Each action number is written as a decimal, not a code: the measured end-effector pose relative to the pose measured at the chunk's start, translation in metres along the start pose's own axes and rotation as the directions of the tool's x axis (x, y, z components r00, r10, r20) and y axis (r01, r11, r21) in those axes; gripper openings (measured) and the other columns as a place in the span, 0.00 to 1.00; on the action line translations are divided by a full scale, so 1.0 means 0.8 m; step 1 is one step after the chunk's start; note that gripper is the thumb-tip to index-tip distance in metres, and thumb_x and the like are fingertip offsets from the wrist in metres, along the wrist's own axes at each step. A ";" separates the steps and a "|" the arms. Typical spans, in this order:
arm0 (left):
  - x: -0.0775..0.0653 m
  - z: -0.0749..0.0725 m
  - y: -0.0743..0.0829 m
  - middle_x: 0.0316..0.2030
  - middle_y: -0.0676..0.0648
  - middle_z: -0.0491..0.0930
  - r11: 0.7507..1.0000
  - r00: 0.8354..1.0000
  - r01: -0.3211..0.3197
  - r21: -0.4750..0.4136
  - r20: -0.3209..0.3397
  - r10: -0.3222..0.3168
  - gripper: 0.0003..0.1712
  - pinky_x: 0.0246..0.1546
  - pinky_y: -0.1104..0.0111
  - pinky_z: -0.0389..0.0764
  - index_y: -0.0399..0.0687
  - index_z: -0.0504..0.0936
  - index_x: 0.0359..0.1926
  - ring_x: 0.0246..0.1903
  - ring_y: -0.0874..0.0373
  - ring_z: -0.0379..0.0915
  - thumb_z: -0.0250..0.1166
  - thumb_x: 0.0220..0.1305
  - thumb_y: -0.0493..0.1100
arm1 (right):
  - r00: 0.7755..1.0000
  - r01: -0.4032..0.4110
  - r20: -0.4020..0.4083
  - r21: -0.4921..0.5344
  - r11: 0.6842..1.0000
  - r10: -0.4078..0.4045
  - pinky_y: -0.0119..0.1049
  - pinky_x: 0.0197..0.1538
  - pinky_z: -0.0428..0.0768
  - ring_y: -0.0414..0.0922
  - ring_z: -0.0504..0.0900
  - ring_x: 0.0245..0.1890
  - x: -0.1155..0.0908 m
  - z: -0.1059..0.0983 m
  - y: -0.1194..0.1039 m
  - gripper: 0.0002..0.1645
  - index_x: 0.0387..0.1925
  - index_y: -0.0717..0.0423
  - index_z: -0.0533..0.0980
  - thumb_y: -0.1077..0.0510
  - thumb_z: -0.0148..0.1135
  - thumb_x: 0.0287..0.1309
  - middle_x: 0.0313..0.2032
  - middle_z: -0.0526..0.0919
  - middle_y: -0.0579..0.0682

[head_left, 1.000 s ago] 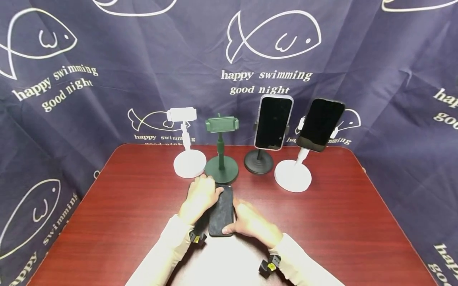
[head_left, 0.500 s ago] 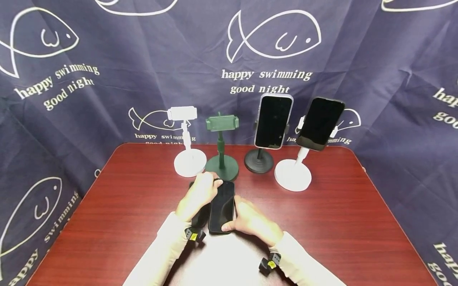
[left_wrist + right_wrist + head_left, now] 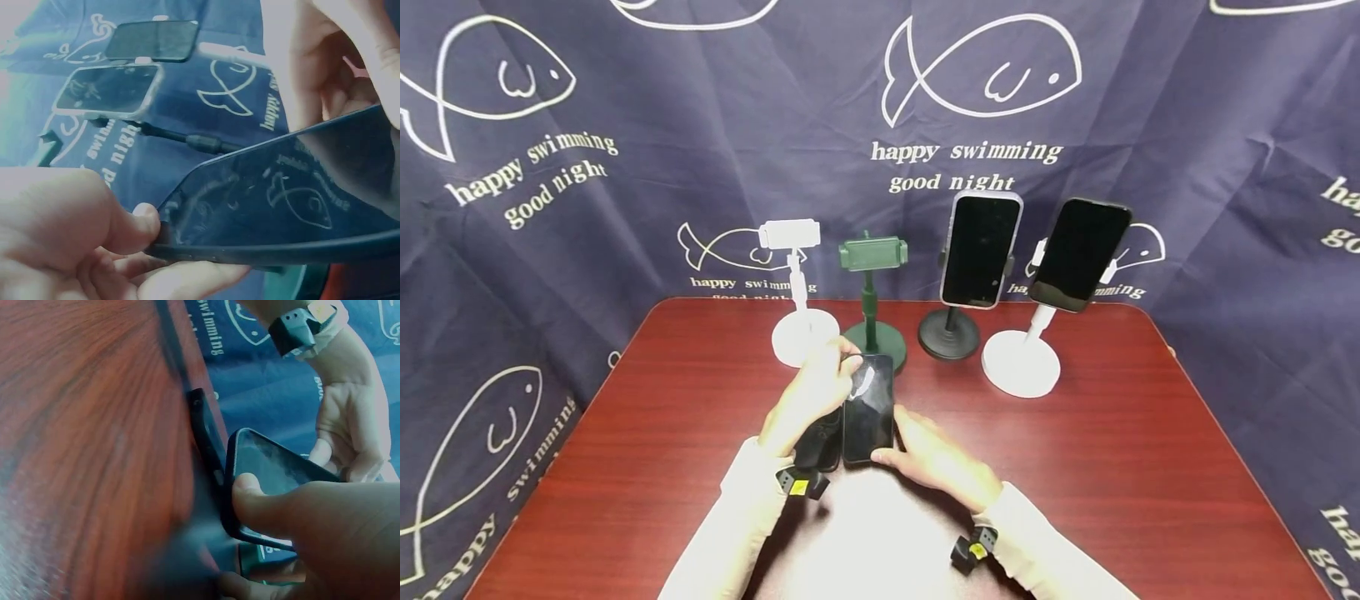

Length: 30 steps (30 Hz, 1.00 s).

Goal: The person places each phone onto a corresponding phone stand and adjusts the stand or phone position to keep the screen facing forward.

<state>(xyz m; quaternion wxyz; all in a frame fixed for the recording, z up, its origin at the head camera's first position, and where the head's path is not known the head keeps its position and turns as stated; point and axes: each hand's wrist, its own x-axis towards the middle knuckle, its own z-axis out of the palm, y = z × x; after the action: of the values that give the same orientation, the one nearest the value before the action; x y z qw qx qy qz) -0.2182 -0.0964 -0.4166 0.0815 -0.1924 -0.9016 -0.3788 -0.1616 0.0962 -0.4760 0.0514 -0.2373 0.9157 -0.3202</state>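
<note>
A black smartphone (image 3: 870,417) is held by both hands, screen up. My left hand (image 3: 811,387) pinches its far left corner, thumb on the edge and fingers beneath, as the left wrist view shows. At the near right corner my right hand (image 3: 936,457) grips it, the thumb (image 3: 249,490) lying over the screen's edge. In the right wrist view the phone is tilted and raised off the tabletop. A second black phone (image 3: 820,444) lies on the table, partly under the left forearm. Just beyond the held phone stands a green phone stand (image 3: 872,254), its clamp without a phone.
A white phone stand (image 3: 805,335) without a phone is left of the green one. To the right, a black stand (image 3: 949,336) carries a light-edged phone (image 3: 981,250), and another white stand (image 3: 1021,365) carries a dark phone (image 3: 1081,254). A printed cloth hangs behind the red-brown table (image 3: 1120,467).
Both hands have lifted the phone and moved it a little forward, towards the green stand. More of the second phone now shows. The head view has shifted slightly.
</note>
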 end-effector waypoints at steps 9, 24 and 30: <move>0.001 -0.019 0.018 0.37 0.42 0.79 0.991 0.999 0.012 -0.133 -0.049 -0.019 0.06 0.40 0.54 0.77 0.40 0.77 0.44 0.35 0.50 0.73 0.58 0.68 0.36 | 0.998 -0.007 0.061 0.376 0.927 -0.018 0.44 0.27 0.83 0.50 0.82 0.22 0.003 -0.013 -0.002 0.23 0.59 0.48 0.67 0.47 0.59 0.66 0.30 0.82 0.56; -0.007 -0.030 0.037 0.36 0.42 0.82 0.947 0.995 0.008 -0.322 -0.094 -0.041 0.09 0.30 0.60 0.81 0.44 0.76 0.49 0.30 0.52 0.79 0.58 0.71 0.41 | 1.000 0.011 0.005 0.699 0.715 -0.020 0.52 0.34 0.85 0.63 0.83 0.37 0.004 -0.039 -0.018 0.20 0.59 0.65 0.69 0.61 0.54 0.69 0.47 0.82 0.68; -0.008 -0.031 0.044 0.39 0.38 0.82 0.894 0.997 0.021 -0.448 -0.060 -0.053 0.17 0.23 0.61 0.80 0.45 0.74 0.55 0.25 0.47 0.80 0.59 0.71 0.48 | 0.998 0.063 -0.049 0.706 0.706 -0.040 0.52 0.34 0.85 0.66 0.82 0.37 0.002 -0.054 -0.020 0.19 0.58 0.63 0.70 0.61 0.54 0.69 0.46 0.82 0.68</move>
<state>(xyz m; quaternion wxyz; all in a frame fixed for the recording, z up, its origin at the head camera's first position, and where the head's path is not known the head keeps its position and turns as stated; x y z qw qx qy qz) -0.1977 -0.0938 -0.3780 0.0596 -0.1754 -0.7907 -0.5835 -0.1673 0.1089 -0.4323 0.1158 -0.2202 0.7173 -0.6509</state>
